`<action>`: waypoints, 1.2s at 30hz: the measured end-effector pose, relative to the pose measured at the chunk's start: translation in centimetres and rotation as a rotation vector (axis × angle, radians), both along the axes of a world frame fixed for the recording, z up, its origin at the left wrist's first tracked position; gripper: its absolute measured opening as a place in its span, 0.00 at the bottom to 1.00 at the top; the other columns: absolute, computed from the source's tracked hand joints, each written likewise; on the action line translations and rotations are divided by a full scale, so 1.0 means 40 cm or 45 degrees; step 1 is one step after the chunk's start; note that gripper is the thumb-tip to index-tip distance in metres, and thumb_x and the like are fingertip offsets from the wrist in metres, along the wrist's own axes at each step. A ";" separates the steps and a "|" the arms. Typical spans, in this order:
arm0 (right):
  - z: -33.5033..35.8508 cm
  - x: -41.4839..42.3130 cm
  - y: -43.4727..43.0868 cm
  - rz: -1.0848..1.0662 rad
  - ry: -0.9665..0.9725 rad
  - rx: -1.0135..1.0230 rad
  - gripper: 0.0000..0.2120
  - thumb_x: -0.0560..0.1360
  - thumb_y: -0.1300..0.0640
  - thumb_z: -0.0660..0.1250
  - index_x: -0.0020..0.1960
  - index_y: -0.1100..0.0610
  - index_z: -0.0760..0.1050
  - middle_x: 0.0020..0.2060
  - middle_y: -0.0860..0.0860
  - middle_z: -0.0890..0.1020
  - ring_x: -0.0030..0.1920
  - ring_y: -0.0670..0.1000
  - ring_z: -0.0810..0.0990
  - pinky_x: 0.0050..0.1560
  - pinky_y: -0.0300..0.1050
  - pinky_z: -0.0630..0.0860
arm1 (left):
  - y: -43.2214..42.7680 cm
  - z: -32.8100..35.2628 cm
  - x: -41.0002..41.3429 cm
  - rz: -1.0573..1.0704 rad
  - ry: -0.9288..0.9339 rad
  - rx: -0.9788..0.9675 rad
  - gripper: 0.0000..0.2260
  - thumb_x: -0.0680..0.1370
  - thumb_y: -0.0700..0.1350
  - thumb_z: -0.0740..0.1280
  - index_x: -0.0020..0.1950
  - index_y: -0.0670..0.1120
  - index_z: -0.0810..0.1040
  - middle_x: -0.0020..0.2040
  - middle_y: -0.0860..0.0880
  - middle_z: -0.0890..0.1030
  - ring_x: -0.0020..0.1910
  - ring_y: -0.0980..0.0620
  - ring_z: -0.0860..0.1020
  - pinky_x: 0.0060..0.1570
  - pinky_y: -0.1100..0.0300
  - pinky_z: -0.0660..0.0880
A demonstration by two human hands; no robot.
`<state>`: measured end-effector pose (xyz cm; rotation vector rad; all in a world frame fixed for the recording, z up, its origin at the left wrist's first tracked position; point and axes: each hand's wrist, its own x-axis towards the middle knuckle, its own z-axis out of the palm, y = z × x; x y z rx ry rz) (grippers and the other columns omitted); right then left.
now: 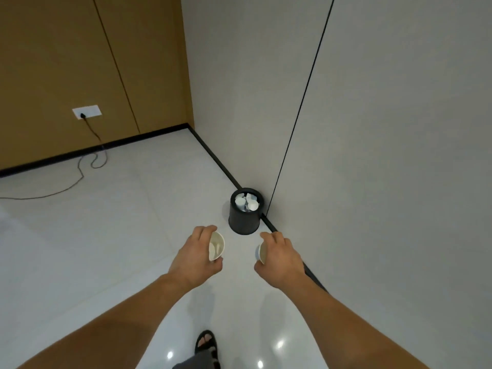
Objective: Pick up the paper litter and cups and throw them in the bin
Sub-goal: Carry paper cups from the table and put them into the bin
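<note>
One paper cup (pixel 216 246) is clasped in the left grip (pixel 197 255), a second cup (pixel 261 252) in the right grip (pixel 279 258), and either could be bounced off the bin (pixel 243 222) (nearly full, just ahead) if released early.

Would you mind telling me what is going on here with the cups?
A person is clearing up litter and stands facing a black bin on the floor against the grey wall. The left hand grips one paper cup, and the right hand grips a second cup. Both hands are short of the bin, so neither cup has been dropped in yet. The bin already holds white cups and paper.
</note>
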<state>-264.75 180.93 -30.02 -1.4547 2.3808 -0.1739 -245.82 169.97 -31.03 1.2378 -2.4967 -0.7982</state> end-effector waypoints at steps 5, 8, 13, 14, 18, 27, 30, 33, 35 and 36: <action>-0.031 -0.118 -0.181 -0.047 -0.032 0.038 0.32 0.74 0.48 0.66 0.74 0.51 0.58 0.67 0.51 0.65 0.63 0.54 0.68 0.57 0.47 0.73 | -0.212 -0.032 -0.123 -0.049 -0.073 0.030 0.36 0.71 0.54 0.72 0.75 0.53 0.58 0.67 0.52 0.65 0.61 0.49 0.71 0.57 0.58 0.72; -0.069 -0.200 -0.273 -0.039 -0.050 0.072 0.32 0.74 0.48 0.65 0.74 0.50 0.58 0.66 0.51 0.66 0.63 0.54 0.68 0.57 0.46 0.74 | -0.318 -0.057 -0.217 -0.068 -0.096 0.080 0.35 0.72 0.53 0.71 0.75 0.52 0.60 0.67 0.52 0.64 0.61 0.49 0.71 0.59 0.57 0.73; -0.149 -0.372 -0.452 -0.018 -0.099 0.116 0.32 0.74 0.48 0.65 0.74 0.52 0.59 0.67 0.51 0.66 0.63 0.53 0.68 0.58 0.46 0.73 | -0.493 -0.119 -0.401 -0.085 -0.129 0.103 0.34 0.71 0.52 0.73 0.73 0.50 0.62 0.67 0.50 0.66 0.61 0.48 0.72 0.59 0.56 0.73; -0.165 -0.408 -0.489 -0.013 -0.107 0.110 0.31 0.74 0.48 0.65 0.74 0.52 0.59 0.67 0.51 0.67 0.63 0.53 0.68 0.58 0.46 0.73 | -0.524 -0.132 -0.436 -0.070 -0.134 0.118 0.34 0.71 0.53 0.72 0.73 0.50 0.62 0.66 0.50 0.66 0.60 0.49 0.72 0.58 0.56 0.74; -0.229 -0.537 -0.622 -0.027 -0.137 0.123 0.29 0.74 0.49 0.66 0.72 0.52 0.61 0.66 0.51 0.67 0.63 0.53 0.69 0.58 0.44 0.72 | -0.640 -0.200 -0.556 -0.050 -0.153 0.199 0.34 0.71 0.53 0.73 0.72 0.52 0.60 0.65 0.52 0.65 0.59 0.51 0.71 0.56 0.59 0.73; -0.429 -0.666 -0.862 -0.187 -0.201 0.235 0.33 0.72 0.47 0.70 0.73 0.49 0.61 0.67 0.49 0.68 0.64 0.52 0.70 0.59 0.44 0.73 | -0.905 -0.446 -0.746 -0.048 -0.144 0.357 0.38 0.69 0.52 0.76 0.73 0.54 0.59 0.66 0.51 0.66 0.61 0.51 0.70 0.53 0.61 0.73; -0.518 -0.688 -0.952 -0.300 -0.274 0.246 0.34 0.72 0.47 0.71 0.73 0.49 0.61 0.67 0.49 0.68 0.64 0.52 0.70 0.58 0.47 0.75 | -1.000 -0.550 -0.791 -0.145 -0.125 0.386 0.38 0.69 0.51 0.76 0.72 0.54 0.59 0.65 0.51 0.68 0.59 0.52 0.71 0.47 0.66 0.70; -0.633 -0.721 -1.026 -0.360 -0.311 0.228 0.34 0.72 0.48 0.72 0.72 0.50 0.60 0.66 0.49 0.69 0.65 0.51 0.70 0.59 0.47 0.76 | -1.085 -0.673 -0.831 -0.191 -0.122 0.377 0.37 0.68 0.50 0.76 0.70 0.55 0.57 0.64 0.51 0.67 0.58 0.51 0.71 0.46 0.65 0.70; -0.720 -0.744 -1.060 -0.371 -0.321 0.239 0.34 0.72 0.49 0.73 0.73 0.50 0.60 0.66 0.50 0.69 0.65 0.52 0.70 0.60 0.48 0.76 | -1.125 -0.762 -0.859 -0.208 -0.133 0.376 0.37 0.69 0.49 0.76 0.70 0.54 0.58 0.64 0.50 0.67 0.58 0.51 0.72 0.46 0.64 0.70; -0.767 -0.755 -1.074 -0.383 -0.322 0.244 0.34 0.72 0.49 0.73 0.73 0.51 0.60 0.66 0.50 0.69 0.65 0.52 0.70 0.61 0.49 0.75 | -1.140 -0.811 -0.874 -0.209 -0.138 0.381 0.36 0.69 0.49 0.76 0.70 0.53 0.58 0.64 0.49 0.67 0.58 0.50 0.72 0.47 0.64 0.70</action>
